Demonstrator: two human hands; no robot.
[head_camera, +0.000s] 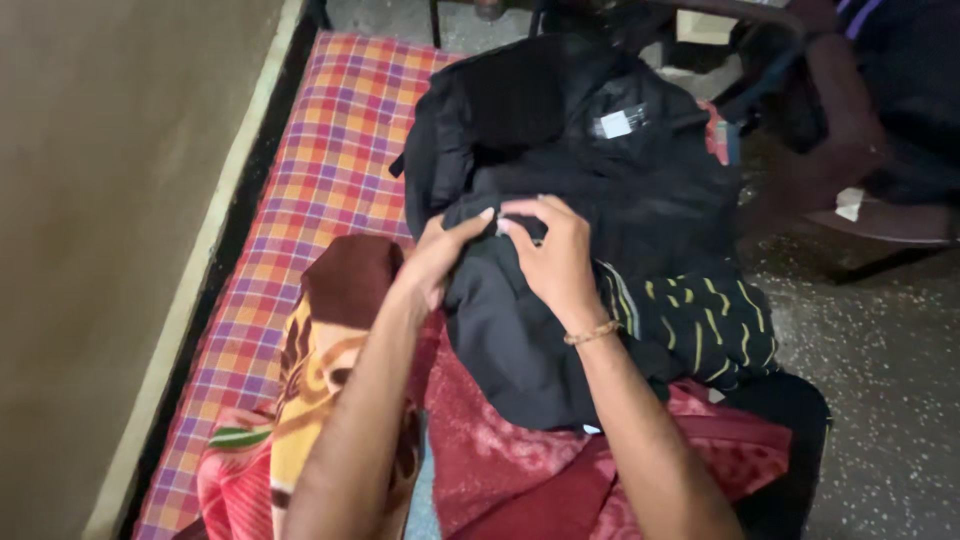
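A black garment (600, 190) lies spread over the checked bed, with a small white tag (615, 124) near its collar. My left hand (440, 255) pinches a fold of the black cloth at its left side. My right hand (555, 255), with a thin bracelet on the wrist, grips the same fold just to the right, fingertips almost meeting the left thumb. A dark folded piece of the garment (505, 345) hangs below both hands.
The orange and purple checked bedsheet (320, 170) runs along a plain wall on the left. A maroon blanket (520, 460), a yellow and brown patterned cloth (315, 370) and a black cloth with yellow stripes (710, 325) lie near me. A dark chair (860, 170) stands at right on speckled floor.
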